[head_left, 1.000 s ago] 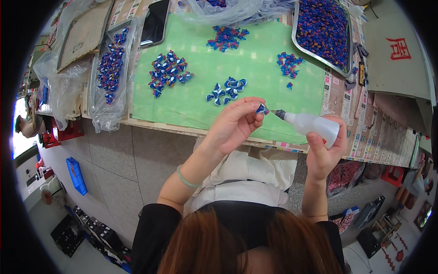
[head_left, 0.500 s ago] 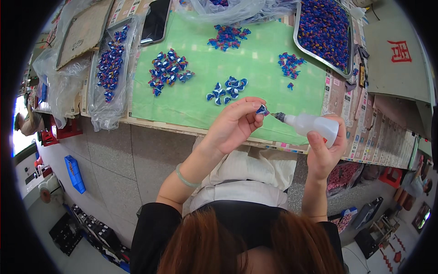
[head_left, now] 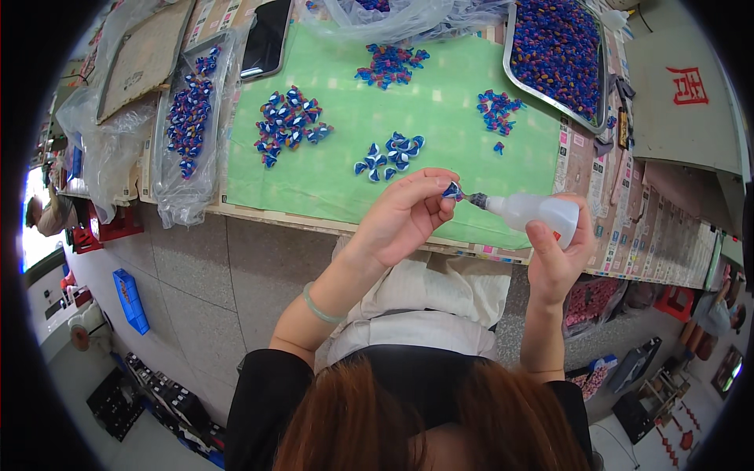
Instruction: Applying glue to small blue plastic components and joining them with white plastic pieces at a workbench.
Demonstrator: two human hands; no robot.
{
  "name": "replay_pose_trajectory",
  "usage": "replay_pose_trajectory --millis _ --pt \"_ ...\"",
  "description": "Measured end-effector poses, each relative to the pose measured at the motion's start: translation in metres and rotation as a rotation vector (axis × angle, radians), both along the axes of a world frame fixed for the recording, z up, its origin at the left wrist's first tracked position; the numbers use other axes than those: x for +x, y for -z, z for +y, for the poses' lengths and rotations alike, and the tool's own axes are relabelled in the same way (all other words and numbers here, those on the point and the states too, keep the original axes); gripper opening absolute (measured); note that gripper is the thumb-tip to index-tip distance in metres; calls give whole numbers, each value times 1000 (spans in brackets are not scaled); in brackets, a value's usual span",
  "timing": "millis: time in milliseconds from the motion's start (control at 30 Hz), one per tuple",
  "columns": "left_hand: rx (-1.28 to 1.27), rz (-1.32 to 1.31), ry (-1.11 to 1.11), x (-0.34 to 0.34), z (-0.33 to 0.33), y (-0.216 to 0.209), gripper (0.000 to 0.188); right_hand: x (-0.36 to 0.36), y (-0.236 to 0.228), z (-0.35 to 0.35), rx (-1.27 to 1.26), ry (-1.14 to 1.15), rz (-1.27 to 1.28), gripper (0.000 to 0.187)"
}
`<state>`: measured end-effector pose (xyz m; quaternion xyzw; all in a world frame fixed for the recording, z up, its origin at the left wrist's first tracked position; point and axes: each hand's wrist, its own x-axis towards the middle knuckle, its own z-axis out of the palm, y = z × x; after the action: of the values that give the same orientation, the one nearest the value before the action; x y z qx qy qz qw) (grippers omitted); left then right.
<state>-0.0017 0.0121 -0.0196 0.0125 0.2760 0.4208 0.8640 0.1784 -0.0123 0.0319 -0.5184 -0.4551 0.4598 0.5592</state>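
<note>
Between the thumb and fingers of my left hand [head_left: 412, 210] is a small blue-and-white piece [head_left: 451, 190], pinched above the near edge of the green cloth [head_left: 338, 188]. My right hand [head_left: 561, 255] is wrapped around a translucent white squeeze bottle [head_left: 534, 216] held on its side. The bottle's dark-collared thin tip points left and reaches the piece; whether it touches cannot be made out. Just beyond my left hand lies a small group of blue-and-white pieces [head_left: 398, 149]. A larger pile of similar pieces with orange-red parts [head_left: 289, 125] sits to its left.
Small blue and red bits lie in a far pile [head_left: 390, 64] and a right pile [head_left: 497, 111]. A metal tray [head_left: 554, 102] heaped with them stands back right. At the left are a plastic-lined tray [head_left: 161, 165] of pieces and a phone [head_left: 266, 39]. Plastic bags [head_left: 408, 20] lie at the back.
The squeeze bottle and my right hand have shifted slightly left, bringing the tip closer to the piece. My left hand has hardly moved and still pinches the piece.
</note>
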Motion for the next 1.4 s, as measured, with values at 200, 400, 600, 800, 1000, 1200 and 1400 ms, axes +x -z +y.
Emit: replay_pose_trajectory --millis 200,400,600,800,1000,1200,1400 --pt "1 3 -20 -4 1 0 14 31 17 5 -15 260 411 22" --pt "27 2 -100 -19 9 4 19 105 67 30 7 488 -222 33" --pt "54 -80 -205 -41 13 12 20 93 78 27 100 794 -896 34" --pt "55 -40 -227 -53 13 18 22 -12 43 63 248 -13 -658 13" --pt "58 -39 -252 -56 6 11 22 -81 82 154 175 -243 -807 13" --pt "51 -36 -305 -74 2 17 21 -74 84 157 258 -474 -934 14" --pt "57 -21 -300 -68 8 20 21 -75 86 146 59 -327 -813 15"
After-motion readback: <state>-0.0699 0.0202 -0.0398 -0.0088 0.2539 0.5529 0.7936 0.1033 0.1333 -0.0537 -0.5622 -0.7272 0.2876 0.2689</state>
